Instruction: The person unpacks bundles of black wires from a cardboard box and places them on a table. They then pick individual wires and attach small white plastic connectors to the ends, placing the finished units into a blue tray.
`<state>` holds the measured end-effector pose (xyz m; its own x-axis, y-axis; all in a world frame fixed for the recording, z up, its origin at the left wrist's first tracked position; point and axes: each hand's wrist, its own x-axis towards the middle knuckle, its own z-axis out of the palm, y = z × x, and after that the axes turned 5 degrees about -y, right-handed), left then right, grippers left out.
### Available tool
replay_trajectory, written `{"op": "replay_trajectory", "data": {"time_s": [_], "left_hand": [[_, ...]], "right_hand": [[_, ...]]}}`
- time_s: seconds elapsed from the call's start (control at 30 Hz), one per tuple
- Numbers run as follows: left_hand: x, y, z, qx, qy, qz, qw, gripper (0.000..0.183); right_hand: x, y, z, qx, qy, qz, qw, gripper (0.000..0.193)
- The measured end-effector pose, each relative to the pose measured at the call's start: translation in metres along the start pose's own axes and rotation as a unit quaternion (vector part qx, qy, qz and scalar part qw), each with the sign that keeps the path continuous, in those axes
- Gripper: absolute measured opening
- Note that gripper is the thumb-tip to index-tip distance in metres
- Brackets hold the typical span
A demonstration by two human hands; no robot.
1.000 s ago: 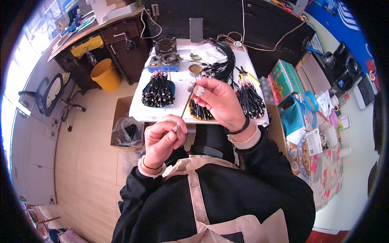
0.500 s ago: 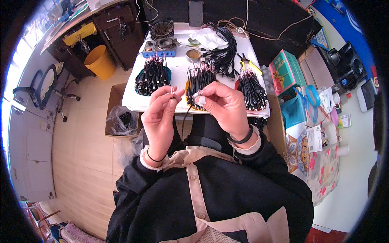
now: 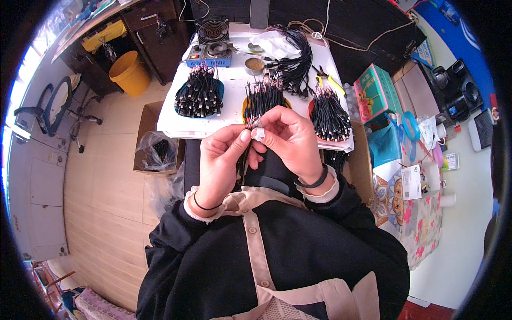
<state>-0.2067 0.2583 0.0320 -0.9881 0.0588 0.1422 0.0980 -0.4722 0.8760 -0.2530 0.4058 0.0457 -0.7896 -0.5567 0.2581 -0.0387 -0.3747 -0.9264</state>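
Head view, near to far: black sleeves and a beige apron strap at the bottom. Left hand [image 3: 221,160] and right hand [image 3: 292,143] now joined in front of the chest, fingertips of both closed in a pinch on a thin black cable [image 3: 246,150] whose bared end sits between the thumbs; a second ago held apart, the right up over the table. Suggests a fresh piece picked and now being worked at its tip. Beyond, white table [image 3: 234,85] with three bundles of black cables [image 3: 200,93], a small fan [image 3: 213,31]; yellow bin [image 3: 129,72] left, on the floor
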Motion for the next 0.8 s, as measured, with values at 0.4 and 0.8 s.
{"op": "replay_trajectory", "data": {"time_s": [0.4, 0.8], "left_hand": [[-0.004, 0.0, 0.002, -0.015, -0.005, -0.024, 1.0, 0.015], [-0.006, -0.007, -0.004, -0.165, -0.027, -0.074, 0.983, 0.016]], "right_hand": [[-0.002, -0.003, -0.007, -0.049, 0.007, -0.011, 0.999, 0.01], [-0.006, 0.03, -0.007, 0.107, 0.034, -0.017, 0.993, 0.012]]}}
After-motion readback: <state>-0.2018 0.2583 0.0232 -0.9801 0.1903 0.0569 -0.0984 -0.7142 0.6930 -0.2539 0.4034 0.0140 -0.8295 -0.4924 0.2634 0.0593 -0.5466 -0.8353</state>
